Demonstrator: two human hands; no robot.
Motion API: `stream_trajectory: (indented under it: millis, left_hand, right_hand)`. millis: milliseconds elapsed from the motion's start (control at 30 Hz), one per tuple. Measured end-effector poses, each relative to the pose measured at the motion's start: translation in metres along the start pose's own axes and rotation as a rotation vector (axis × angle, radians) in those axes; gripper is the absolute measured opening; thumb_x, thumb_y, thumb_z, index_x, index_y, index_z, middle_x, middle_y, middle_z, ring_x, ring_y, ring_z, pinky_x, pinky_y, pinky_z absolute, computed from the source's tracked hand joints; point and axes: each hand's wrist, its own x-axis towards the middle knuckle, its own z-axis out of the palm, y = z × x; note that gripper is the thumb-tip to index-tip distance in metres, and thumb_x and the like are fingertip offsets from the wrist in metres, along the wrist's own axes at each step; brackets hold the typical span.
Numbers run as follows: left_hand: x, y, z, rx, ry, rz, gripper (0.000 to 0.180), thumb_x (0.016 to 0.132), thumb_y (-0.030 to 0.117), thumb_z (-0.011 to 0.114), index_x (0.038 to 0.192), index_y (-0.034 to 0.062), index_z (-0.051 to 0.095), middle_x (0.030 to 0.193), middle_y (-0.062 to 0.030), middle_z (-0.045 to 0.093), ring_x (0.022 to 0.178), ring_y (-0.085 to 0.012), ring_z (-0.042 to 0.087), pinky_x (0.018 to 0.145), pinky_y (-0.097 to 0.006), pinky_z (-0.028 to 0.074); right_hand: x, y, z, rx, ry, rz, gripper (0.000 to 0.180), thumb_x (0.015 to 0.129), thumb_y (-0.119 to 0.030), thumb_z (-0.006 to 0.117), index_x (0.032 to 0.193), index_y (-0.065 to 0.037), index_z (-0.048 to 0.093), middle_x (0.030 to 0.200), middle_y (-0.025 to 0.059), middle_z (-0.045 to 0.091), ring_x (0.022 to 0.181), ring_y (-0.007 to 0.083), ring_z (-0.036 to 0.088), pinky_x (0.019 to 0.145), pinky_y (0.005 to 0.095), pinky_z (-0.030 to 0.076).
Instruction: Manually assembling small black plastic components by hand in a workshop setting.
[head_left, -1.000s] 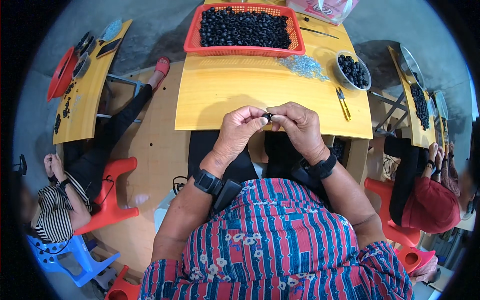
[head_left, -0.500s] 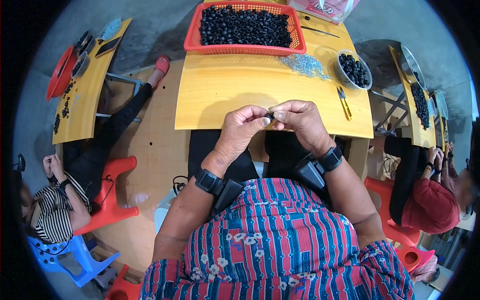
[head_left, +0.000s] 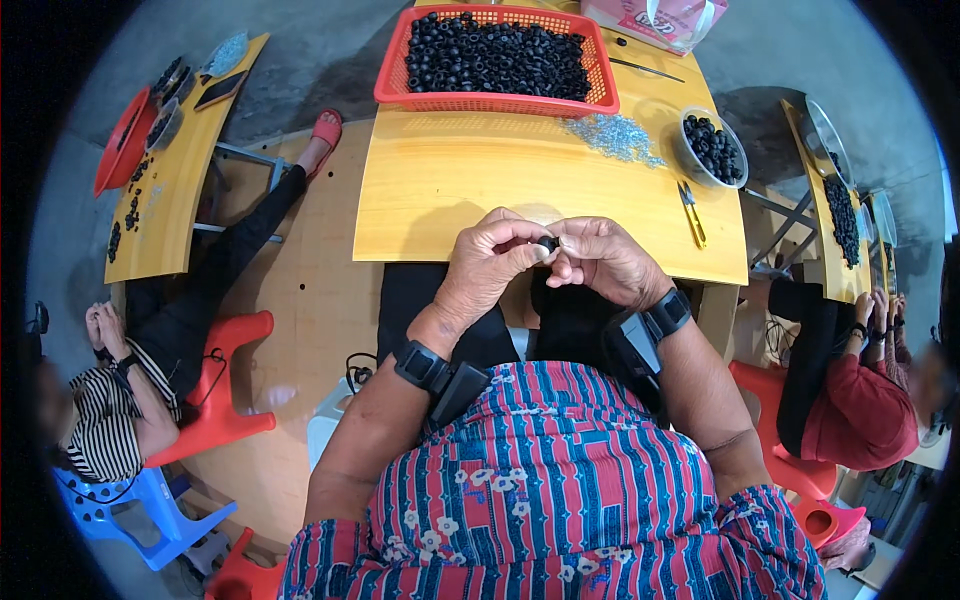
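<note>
A small black round part (head_left: 547, 243) is pinched between the thumb and fingers of my left hand (head_left: 490, 258), at the table's near edge. My right hand (head_left: 612, 262) meets it from the other side, its thumb and forefinger pressed together at the part; whether they hold something thin as well is too small to tell. Beyond my hands, a red mesh basket (head_left: 400, 97) holds a heap of similar black parts (head_left: 495, 58). Small clear, shiny pieces (head_left: 618, 138) lie loose in front of its right corner.
On the yellow table (head_left: 440, 190) stand a clear bowl (head_left: 740, 165) of black parts and a pink bag (head_left: 665, 22). Yellow-handled thread snips (head_left: 692, 215) and a dark thin rod (head_left: 647, 69) lie at right. People sit at tables to the left (head_left: 110, 415) and right (head_left: 860, 400).
The black part has turned and shows more between my fingers. My right hand has moved slightly right and down, its lower fingers now spread further from the part. The view has shifted slightly.
</note>
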Motion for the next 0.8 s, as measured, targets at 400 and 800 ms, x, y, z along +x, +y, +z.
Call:
stream_trajectory:
  millis: [400,800]
  left_hand:
    - [0.001,0.0,0.0,0.012,0.01,0.0,0.016,0.088,0.008,0.069,0.102,0.0024,0.068,0.091,0.0001,0.06,0.084,-0.0083,0.058,0.072,-0.021,0.048]
    - [0.001,0.006,0.007,-0.162,-0.091,-0.117,0.05,0.093,0.018,0.064,0.138,0.0018,0.048,0.09,0.0016,0.055,0.074,-0.0045,0.052,0.065,-0.018,0.047]
  right_hand:
    - [0.0,0.003,0.002,0.023,-0.046,-0.034,0.024,0.095,-0.019,0.06,0.106,0.002,0.061,0.092,0.0068,0.065,0.069,0.0096,0.057,0.079,0.0344,0.058]
    - [0.001,-0.005,0.015,-0.574,0.095,-0.198,0.017,0.096,-0.015,0.056,0.104,0.0,0.059,0.087,0.0021,0.061,0.071,0.0071,0.058,0.068,0.0242,0.053]
